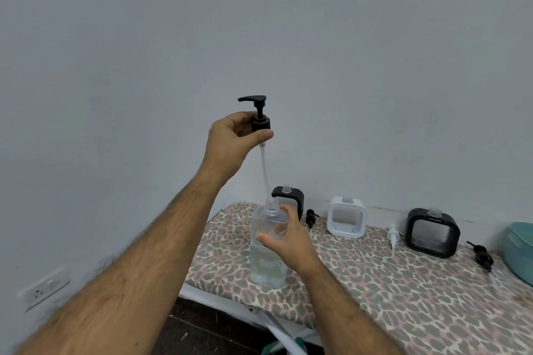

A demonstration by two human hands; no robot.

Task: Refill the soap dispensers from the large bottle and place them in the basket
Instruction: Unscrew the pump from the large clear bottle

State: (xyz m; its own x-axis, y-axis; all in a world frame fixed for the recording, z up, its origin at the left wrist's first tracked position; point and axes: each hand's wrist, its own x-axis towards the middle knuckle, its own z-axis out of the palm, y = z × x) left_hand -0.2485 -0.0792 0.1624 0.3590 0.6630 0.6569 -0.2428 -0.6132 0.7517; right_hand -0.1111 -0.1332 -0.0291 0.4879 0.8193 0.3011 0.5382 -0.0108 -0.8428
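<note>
The right hand [288, 242] grips the large bottle [268, 251] at 6 o'clock, while the left hand [233, 138] pinches its pump [259, 118] overhead. At 3 o'clock, three dispensers [346, 217] stand uncapped, seemingly unfilled; the basket [520, 251] holds none.

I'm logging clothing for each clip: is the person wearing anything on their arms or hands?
Nothing shows. Both forearms are bare and hairy as far up as the frame reaches, with no sleeves in view. The left hand and right hand carry no gloves, rings, watch or bracelet.
</note>
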